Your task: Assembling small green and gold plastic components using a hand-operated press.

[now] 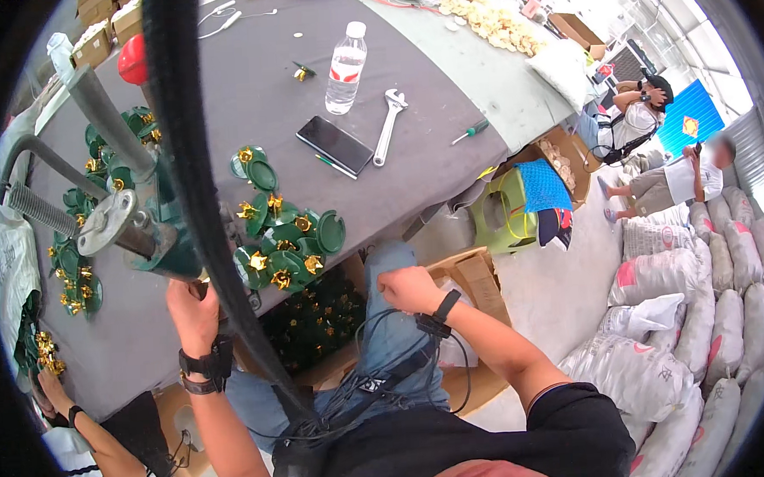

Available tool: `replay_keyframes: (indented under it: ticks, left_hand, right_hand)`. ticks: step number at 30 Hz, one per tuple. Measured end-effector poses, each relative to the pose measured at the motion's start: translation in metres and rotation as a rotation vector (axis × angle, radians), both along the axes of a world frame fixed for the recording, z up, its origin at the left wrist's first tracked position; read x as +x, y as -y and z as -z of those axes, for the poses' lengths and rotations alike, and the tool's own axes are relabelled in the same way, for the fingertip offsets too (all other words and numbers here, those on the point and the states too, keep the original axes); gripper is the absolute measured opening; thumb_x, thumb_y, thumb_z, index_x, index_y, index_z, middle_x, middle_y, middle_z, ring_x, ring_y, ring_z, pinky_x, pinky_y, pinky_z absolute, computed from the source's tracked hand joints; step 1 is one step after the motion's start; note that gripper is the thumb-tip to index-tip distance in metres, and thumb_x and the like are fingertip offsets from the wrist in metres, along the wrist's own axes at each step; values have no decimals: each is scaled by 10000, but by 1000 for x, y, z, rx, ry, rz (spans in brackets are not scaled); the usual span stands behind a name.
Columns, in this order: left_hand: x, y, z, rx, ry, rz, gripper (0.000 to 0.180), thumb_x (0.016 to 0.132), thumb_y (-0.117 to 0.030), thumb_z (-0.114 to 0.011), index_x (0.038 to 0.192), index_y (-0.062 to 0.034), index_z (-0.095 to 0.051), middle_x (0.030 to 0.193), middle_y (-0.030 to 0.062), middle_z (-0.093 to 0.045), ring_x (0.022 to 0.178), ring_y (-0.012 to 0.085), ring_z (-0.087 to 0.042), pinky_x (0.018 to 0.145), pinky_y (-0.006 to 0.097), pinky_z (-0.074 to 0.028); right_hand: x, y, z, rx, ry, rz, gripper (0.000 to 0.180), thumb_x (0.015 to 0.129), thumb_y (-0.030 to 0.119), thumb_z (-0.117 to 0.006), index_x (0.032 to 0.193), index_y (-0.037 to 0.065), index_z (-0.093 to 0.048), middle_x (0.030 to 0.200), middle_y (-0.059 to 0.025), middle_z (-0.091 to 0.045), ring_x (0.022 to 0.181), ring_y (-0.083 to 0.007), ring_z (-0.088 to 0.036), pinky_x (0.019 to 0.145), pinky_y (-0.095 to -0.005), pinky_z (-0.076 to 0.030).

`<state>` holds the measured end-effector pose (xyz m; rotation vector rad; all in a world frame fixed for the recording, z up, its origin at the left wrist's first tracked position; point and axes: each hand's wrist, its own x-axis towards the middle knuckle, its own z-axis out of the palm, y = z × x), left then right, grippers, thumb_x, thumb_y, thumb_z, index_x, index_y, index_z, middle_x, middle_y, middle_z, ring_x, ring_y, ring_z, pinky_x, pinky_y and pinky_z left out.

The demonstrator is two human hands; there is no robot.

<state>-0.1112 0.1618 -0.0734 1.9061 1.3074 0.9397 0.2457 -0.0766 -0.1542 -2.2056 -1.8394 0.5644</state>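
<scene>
My left hand (194, 313) is closed at the foot of a green hand press (161, 224). A glint of gold shows by its fingertips, but what they pinch is partly hidden. The press has a grey lever and a red ball knob (132, 60). Above my knee, my right hand (409, 291) is curled closed, its fingertips turned down out of sight. Green discs with gold flower-shaped pieces (283, 252) lie on the grey-covered table (430, 158) between my hands. More such pieces fill a cardboard box (317, 320) below the table edge. A black strap crosses the view.
On the table are a water bottle (347, 67), a phone (335, 144), an adjustable wrench (390, 127) and a screwdriver (470, 132). Another person's hand (55, 392) touches gold pieces at left. A green stool (503, 210) and stacked white sacks (660, 276) stand to the right.
</scene>
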Motion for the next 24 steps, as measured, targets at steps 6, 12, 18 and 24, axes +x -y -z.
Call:
replay_keyframes:
  ticks: [6, 12, 18, 24]
  left_hand:
    - [2, 3, -2, 3, 50, 0, 241, 916, -128, -832, 1058, 7, -690, 822, -3, -573, 698, 98, -423, 617, 311, -364]
    - [3, 5, -8, 10, 1, -11, 276, 908, -176, -844, 1056, 6, -700, 790, 25, -549, 680, 123, -416, 613, 322, -360]
    - [8, 4, -4, 36, 82, 7, 267, 908, -178, -844, 1039, 1, -695, 759, 18, -524, 668, 131, -403, 609, 326, -357]
    - [3, 4, -2, 100, 111, 21, 259, 907, -171, -844, 1031, -2, -692, 755, 13, -526, 667, 119, -403, 608, 322, -358]
  right_hand:
    - [-9, 6, 25, 186, 17, 152, 74, 850, 214, -690, 856, 154, -732, 753, -96, -734, 717, -358, -727, 644, -500, -562]
    - [-9, 4, 28, 238, 31, 136, 64, 852, 203, -692, 838, 147, -719, 746, -109, -721, 709, -365, -718, 624, -492, -554]
    - [-8, 6, 26, 253, 21, 160, 59, 852, 190, -685, 843, 148, -726, 770, -121, -729, 721, -370, -722, 636, -503, -559]
    - [-15, 5, 28, 242, 16, 177, 67, 854, 187, -680, 858, 146, -733, 796, -124, -740, 735, -379, -722, 651, -509, -567]
